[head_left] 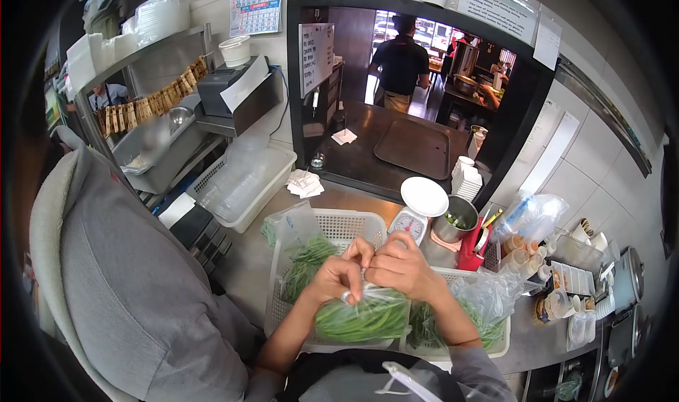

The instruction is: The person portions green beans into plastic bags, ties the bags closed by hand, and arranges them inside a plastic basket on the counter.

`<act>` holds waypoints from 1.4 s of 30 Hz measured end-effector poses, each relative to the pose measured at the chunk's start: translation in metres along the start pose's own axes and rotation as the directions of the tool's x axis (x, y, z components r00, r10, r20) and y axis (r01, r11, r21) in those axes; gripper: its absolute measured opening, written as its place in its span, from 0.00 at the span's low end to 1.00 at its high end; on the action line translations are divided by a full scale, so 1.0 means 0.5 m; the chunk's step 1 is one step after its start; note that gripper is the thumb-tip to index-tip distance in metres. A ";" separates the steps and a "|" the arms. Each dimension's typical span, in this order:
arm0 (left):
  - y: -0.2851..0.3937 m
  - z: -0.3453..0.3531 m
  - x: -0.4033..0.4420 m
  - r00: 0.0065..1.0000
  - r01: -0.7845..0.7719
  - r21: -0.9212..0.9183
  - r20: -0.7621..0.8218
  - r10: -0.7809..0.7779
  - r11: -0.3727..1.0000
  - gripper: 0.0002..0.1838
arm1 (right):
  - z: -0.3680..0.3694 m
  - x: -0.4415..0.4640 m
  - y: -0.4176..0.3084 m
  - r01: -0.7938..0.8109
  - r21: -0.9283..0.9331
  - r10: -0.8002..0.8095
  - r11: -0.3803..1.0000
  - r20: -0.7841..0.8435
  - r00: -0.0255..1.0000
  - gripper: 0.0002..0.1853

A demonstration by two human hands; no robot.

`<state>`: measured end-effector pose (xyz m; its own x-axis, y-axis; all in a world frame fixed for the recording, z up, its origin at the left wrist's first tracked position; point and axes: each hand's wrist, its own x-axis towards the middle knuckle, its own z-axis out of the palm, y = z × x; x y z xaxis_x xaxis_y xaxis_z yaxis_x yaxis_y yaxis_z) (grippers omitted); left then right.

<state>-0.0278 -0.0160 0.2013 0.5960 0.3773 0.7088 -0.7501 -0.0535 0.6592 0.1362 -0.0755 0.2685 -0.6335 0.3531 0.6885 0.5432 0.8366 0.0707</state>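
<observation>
Across the workspace runs a smooth steel counter (pixel 247 260), dull grey with a faint sheen. On it, directly before the person, stands a large basket (pixel 353 221) of white plastic, rectangular and pierced with rows of small holes; loose, slender green stems (pixel 311 257) lie tangled inside. Just to its right, a second pale basket (pixel 506 338) holds more greens under crinkled, glossy plastic. Farther left, a white tub (pixel 279 179) contains clear, thin-walled containers (pixel 237 182). Beyond, in the dark-framed opening, lies a flat brown tray (pixel 414 147) with rounded corners.

Over the near part of the large basket is a transparent bag (pixel 361 324), bulging with long green stems packed roughly side by side; whether it rests on anything below cannot be told. Its film is drawn into tight pleats at the top, where the left hand (pixel 332 278) pinches it with curled fingers. Against it, the right hand (pixel 402 269) is bent round and grips the same gathered neck.

Past the hands, a cylindrical metal pot (pixel 463 204) holds green pieces, beside a round white plate (pixel 424 197) atop a dial scale (pixel 409 225).
</observation>
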 end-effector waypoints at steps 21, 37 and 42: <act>-0.051 -0.039 -0.109 0.889 0.446 0.636 -0.396 -0.230 0.630 0.10 | 0.102 -0.131 0.057 -0.452 0.375 0.265 0.809 0.454 0.851 0.05; -0.139 0.003 -0.172 0.852 0.510 0.855 -0.517 0.085 0.092 0.05 | 0.267 -0.230 -0.026 -0.509 0.717 0.693 -0.476 0.662 0.284 0.10; -0.216 -0.033 -0.266 0.571 0.669 0.506 -0.819 0.058 0.544 0.05 | 0.332 -0.216 -0.084 -0.658 0.694 0.848 0.294 0.127 0.514 0.06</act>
<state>-0.0309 -0.0452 0.0318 0.0627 0.9694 0.2374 0.1357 -0.2440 0.9602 0.0903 -0.0794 0.0711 0.0648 0.9445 0.3220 0.1943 0.3045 -0.9325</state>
